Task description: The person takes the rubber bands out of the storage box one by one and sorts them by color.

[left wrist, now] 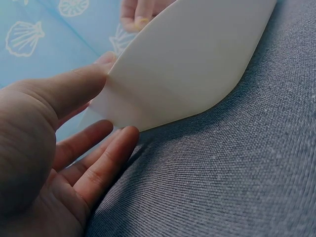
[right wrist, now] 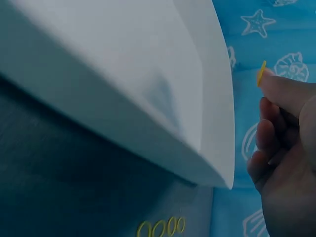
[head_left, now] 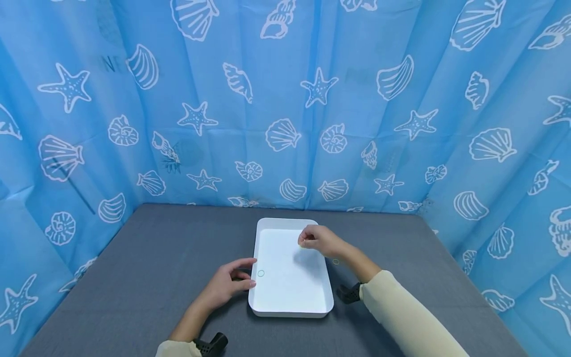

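Note:
A white rectangular tray (head_left: pixel 290 314) lies on the grey cloth. My left hand (head_left: pixel 227 282) touches its left side, thumb at the rim and fingers (left wrist: pixel 106 163) against the outer wall low down. Above the far right part of the tray, my right hand (head_left: pixel 323 240) pinches a small yellow ring (right wrist: pixel 261 74) between thumb and fingertips; the ring is seen nearly edge-on. Inside the tray, near the left wall, lies a thin green ring (head_left: pixel 260 273).
Several yellow rings (right wrist: pixel 159 228) lie in a row on the cloth right of the tray; in the head view one yellow ring (head_left: pixel 336 262) shows beside the right forearm. A blue curtain (head_left: pixel 285 99) with white shell prints stands behind and at both sides of the table (head_left: pixel 178 238).

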The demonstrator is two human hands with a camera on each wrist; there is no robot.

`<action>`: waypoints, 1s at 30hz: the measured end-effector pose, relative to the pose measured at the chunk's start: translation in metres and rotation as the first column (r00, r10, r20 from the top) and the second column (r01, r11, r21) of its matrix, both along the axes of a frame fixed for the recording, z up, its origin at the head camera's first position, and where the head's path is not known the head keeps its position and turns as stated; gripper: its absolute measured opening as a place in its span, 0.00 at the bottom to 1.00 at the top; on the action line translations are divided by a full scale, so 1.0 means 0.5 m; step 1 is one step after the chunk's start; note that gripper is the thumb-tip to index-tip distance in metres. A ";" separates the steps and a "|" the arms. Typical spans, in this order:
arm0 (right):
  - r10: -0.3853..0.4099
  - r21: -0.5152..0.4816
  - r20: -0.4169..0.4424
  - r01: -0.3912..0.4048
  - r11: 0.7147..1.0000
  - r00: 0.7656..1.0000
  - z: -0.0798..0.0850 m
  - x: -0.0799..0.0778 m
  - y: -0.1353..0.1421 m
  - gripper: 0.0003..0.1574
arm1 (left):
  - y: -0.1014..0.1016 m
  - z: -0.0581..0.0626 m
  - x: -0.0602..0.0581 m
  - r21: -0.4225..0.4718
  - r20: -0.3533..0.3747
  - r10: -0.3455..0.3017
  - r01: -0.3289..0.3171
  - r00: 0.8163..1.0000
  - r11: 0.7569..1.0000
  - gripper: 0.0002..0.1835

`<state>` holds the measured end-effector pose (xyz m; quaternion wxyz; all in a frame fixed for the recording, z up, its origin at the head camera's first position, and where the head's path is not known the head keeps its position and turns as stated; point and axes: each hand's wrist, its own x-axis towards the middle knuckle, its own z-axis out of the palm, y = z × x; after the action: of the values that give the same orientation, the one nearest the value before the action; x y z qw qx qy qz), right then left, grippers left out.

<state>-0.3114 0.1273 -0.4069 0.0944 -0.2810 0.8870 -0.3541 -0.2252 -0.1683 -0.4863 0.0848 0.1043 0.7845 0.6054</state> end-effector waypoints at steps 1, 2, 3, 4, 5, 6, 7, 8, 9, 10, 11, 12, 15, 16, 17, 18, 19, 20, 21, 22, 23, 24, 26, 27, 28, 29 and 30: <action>-0.013 -0.009 -0.010 0.013 1.000 1.000 -0.001 0.002 0.008 0.03 | 0.000 0.000 0.000 -0.001 -0.002 0.002 -0.002 1.000 1.000 0.30; -0.027 -0.018 -0.017 0.027 0.999 0.999 -0.003 0.005 0.016 0.04 | 0.001 -0.001 0.000 -0.003 -0.004 0.003 -0.003 1.000 1.000 0.30; -0.040 -0.023 -0.027 0.039 0.999 0.999 -0.006 0.007 0.024 0.04 | 0.001 -0.001 -0.001 -0.005 -0.005 0.004 -0.004 1.000 1.000 0.30; -0.054 -0.029 -0.035 0.053 0.998 0.998 -0.010 0.009 0.033 0.04 | 0.001 0.000 -0.001 -0.007 -0.006 0.004 -0.004 1.000 1.000 0.30; -0.068 -0.039 -0.045 0.067 0.997 0.997 -0.014 0.011 0.041 0.04 | 0.002 0.000 -0.001 -0.009 -0.008 0.004 -0.004 1.000 1.000 0.30; -0.085 -0.049 -0.051 0.082 0.995 0.995 -0.019 0.013 0.050 0.04 | 0.002 0.001 0.000 -0.012 -0.009 0.003 -0.003 1.000 1.000 0.30; -0.101 -0.062 -0.055 0.097 0.993 0.993 -0.023 0.015 0.058 0.04 | 0.002 0.002 0.000 -0.010 -0.009 0.001 -0.001 1.000 1.000 0.30; -0.115 -0.073 -0.057 0.110 0.991 0.992 -0.027 0.017 0.066 0.04 | 0.002 0.003 0.001 -0.008 -0.010 -0.001 0.001 1.000 1.000 0.30; -0.125 -0.081 -0.063 0.119 0.990 0.990 -0.032 0.019 0.074 0.03 | 0.002 0.004 0.001 -0.007 -0.012 -0.003 0.002 1.000 1.000 0.30; -0.132 -0.091 -0.068 0.126 0.988 0.989 -0.036 0.021 0.082 0.03 | 0.001 0.004 0.002 -0.005 -0.016 -0.005 0.005 1.000 1.000 0.30; -0.136 -0.099 -0.073 0.128 0.987 0.988 -0.040 0.023 0.089 0.03 | 0.000 0.004 0.002 -0.004 -0.020 -0.007 0.007 1.000 1.000 0.30; -0.136 -0.103 -0.078 0.128 0.986 0.988 -0.044 0.025 0.096 0.03 | 0.000 0.003 0.002 -0.005 -0.024 -0.006 0.006 1.000 1.000 0.30; -0.132 -0.096 -0.105 0.122 0.988 0.986 -0.060 0.029 0.115 0.03 | -0.001 0.000 0.001 -0.009 -0.029 -0.002 0.002 1.000 1.000 0.30; -0.131 -0.093 -0.111 0.121 0.988 0.985 -0.065 0.031 0.121 0.03 | -0.001 -0.001 0.001 -0.012 -0.028 -0.001 0.000 1.000 1.000 0.30; -0.130 -0.087 -0.116 0.120 0.989 0.985 -0.070 0.033 0.126 0.03 | -0.001 -0.001 0.000 -0.015 -0.025 0.002 -0.002 1.000 1.000 0.30; -0.126 -0.084 -0.122 0.117 0.990 0.984 -0.075 0.035 0.132 0.03 | 0.000 -0.001 0.000 -0.017 -0.021 0.004 -0.004 1.000 1.000 0.30; -0.126 -0.078 -0.124 0.117 0.990 0.984 -0.079 0.037 0.136 0.04 | 0.000 -0.001 -0.001 -0.019 -0.015 0.005 -0.006 1.000 1.000 0.30; -0.123 -0.072 -0.122 0.115 0.991 0.985 -0.083 0.039 0.140 0.04 | 0.000 -0.001 -0.001 -0.021 -0.014 0.006 -0.006 1.000 1.000 0.30; -0.118 -0.064 -0.122 0.111 0.992 0.986 -0.086 0.041 0.144 0.04 | 0.001 -0.001 0.000 -0.020 -0.013 0.005 -0.005 1.000 1.000 0.30; -0.108 -0.058 -0.119 0.102 0.993 0.987 -0.090 0.042 0.148 0.04 | 0.001 -0.001 0.000 -0.018 -0.014 0.005 -0.006 1.000 1.000 0.30; -0.102 -0.050 -0.117 0.097 0.994 0.988 -0.093 0.044 0.151 0.04 | 0.001 0.000 0.000 -0.014 -0.014 0.004 -0.004 1.000 1.000 0.30; -0.096 -0.043 -0.114 0.092 0.995 0.989 -0.096 0.045 0.154 0.04 | 0.000 0.000 0.001 -0.012 -0.012 0.004 -0.004 1.000 1.000 0.30; -0.090 -0.021 -0.109 0.088 0.996 0.990 -0.101 0.048 0.160 0.04 | 0.000 0.001 0.002 -0.007 -0.014 0.001 -0.001 1.000 1.000 0.30; -0.088 -0.011 -0.109 0.087 0.996 0.990 -0.103 0.049 0.163 0.04 | 0.000 0.002 0.002 -0.007 -0.015 0.000 0.000 1.000 1.000 0.30; -0.087 -0.004 -0.109 0.087 0.996 0.990 -0.106 0.050 0.165 0.04 | 0.000 0.002 0.002 -0.007 -0.014 -0.001 0.001 1.000 1.000 0.30; -0.091 0.004 -0.110 0.092 0.996 0.990 -0.108 0.051 0.167 0.04 | 0.000 0.002 0.002 -0.008 -0.013 -0.002 0.002 1.000 1.000 0.30; -0.093 0.010 -0.115 0.094 0.995 0.989 -0.110 0.052 0.168 0.04 | 0.000 0.001 0.001 -0.010 -0.014 -0.002 0.002 1.000 1.000 0.30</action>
<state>-0.2854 0.2115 -0.4619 0.0290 -0.2581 0.9059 -0.3344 -0.2246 -0.1685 -0.4857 0.0805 0.1091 0.7880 0.6005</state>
